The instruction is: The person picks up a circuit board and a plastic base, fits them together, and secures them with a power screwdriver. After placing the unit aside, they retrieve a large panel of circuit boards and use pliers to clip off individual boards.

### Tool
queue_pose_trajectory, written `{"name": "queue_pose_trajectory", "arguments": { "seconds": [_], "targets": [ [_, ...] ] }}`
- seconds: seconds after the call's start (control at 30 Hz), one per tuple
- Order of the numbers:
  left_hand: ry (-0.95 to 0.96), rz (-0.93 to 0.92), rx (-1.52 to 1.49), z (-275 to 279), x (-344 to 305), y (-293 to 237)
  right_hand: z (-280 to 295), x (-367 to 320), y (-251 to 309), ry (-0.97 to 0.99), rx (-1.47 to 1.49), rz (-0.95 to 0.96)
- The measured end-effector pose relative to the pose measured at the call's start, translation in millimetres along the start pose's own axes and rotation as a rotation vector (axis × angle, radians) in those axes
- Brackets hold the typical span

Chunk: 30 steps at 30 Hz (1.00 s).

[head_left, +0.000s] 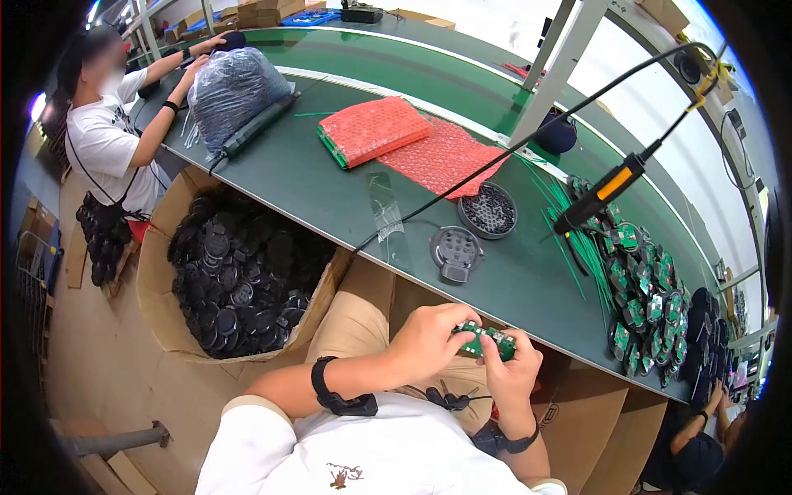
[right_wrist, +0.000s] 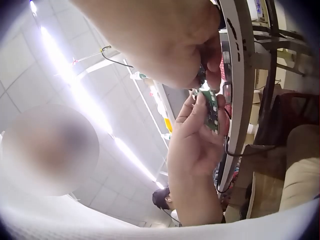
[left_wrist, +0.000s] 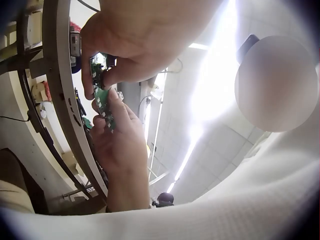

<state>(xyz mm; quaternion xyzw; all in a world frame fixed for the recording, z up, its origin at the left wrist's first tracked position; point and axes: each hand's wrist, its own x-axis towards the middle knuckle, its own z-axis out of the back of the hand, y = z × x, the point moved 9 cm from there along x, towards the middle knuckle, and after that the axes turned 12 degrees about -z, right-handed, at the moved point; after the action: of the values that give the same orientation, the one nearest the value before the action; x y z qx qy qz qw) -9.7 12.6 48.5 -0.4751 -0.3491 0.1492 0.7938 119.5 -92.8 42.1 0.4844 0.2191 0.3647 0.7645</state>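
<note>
A small strip of green circuit board [head_left: 488, 339] is held between both hands, above the lap and just off the table's front edge. My left hand [head_left: 433, 340] pinches its left end between thumb and fingers. At its right end my right hand [head_left: 513, 371] grips it, the thumb lying across the face. In the left wrist view the board [left_wrist: 101, 100] runs from one hand to the other, its ends covered by fingers. Pale components dot the board [right_wrist: 212, 111] in the right wrist view.
On the green table [head_left: 330, 202] lie a black round housing [head_left: 456, 252], a dish of small dark parts [head_left: 487, 210] and red bubble wrap [head_left: 375, 130]. A pile of board-fitted housings [head_left: 652, 305] stands right. A screwdriver [head_left: 601, 194] hangs overhead. Left is a carton of black parts [head_left: 235, 280].
</note>
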Motion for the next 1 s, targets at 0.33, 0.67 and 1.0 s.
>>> {"name": "queue_pose_trajectory", "arguments": {
  "seconds": [0.33,0.67,1.0],
  "targets": [
    [-0.033,-0.107,0.065,-1,13,-5,17,5,8,-0.148,-0.149,0.204],
    [-0.176,-0.056,-0.07,101,54,21,8,10,-44,0.415,0.847,-0.195],
    [-0.381,-0.321,1.003,178,118,83,1,6,-57,0.398,0.77,-0.367]
  ]
}}
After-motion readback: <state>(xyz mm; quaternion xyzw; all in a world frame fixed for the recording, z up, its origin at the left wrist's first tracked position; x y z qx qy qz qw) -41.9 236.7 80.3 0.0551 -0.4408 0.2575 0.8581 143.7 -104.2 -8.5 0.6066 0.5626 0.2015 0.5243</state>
